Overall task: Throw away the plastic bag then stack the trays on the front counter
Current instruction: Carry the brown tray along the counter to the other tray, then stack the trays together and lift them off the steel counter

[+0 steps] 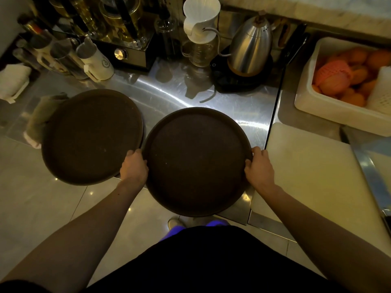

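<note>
Two round dark brown trays lie on the steel counter (pixel 211 96). The right tray (pixel 196 161) sticks out over the counter's front edge toward me. My left hand (pixel 134 167) grips its left rim and my right hand (pixel 259 168) grips its right rim. The left tray (pixel 91 136) rests flat beside it, also overhanging the counter edge, and partly covers a folded grey cloth (pixel 42 115). The two trays almost touch near my left hand. No plastic bag is in view.
Behind the trays stand a steel gooseneck kettle (pixel 250 45) on a black base, a white pour-over dripper (pixel 201 20) on a glass server, milk pitchers (pixel 95 58) and a black machine. A white cutting board (pixel 313 174) lies right, a white tub of oranges (pixel 347 79) beyond it.
</note>
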A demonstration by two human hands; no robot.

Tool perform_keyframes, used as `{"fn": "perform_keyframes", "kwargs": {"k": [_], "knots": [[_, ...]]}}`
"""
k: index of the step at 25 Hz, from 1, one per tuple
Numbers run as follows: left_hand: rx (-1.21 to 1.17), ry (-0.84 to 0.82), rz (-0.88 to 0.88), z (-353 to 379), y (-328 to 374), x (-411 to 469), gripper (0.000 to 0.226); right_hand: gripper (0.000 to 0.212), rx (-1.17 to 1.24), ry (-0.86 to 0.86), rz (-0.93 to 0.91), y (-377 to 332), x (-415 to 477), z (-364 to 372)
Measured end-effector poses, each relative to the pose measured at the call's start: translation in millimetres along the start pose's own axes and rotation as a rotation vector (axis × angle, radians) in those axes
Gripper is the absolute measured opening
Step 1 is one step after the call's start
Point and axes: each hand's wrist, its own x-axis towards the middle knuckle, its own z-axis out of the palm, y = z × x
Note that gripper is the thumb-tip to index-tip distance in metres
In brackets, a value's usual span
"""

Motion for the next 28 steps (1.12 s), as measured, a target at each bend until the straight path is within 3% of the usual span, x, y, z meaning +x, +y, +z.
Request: {"fn": "perform_keyframes", "kwargs": {"k": [7, 12, 21, 28], "knots": [[-0.051, -0.015, 0.022, 2, -5, 2, 0.031, 0.029, -0.030, -0.011, 0.012, -3, -4, 2], [-0.099, -0.029, 0.105, 3, -17, -4, 0.041, 0.044, -0.117, -0.043, 0.015, -14, -13, -3], [-0.204, 0.058, 0.400, -23, -87, -30, 0.058, 0.058, -0.277, 0.076, -0.340, -114, -61, 19], [-0.231, 0.190, 0.285, -64, -211, -40, 0.065, 0.064, -0.371, 0.037, -0.588, -240, -113, 85]]}}
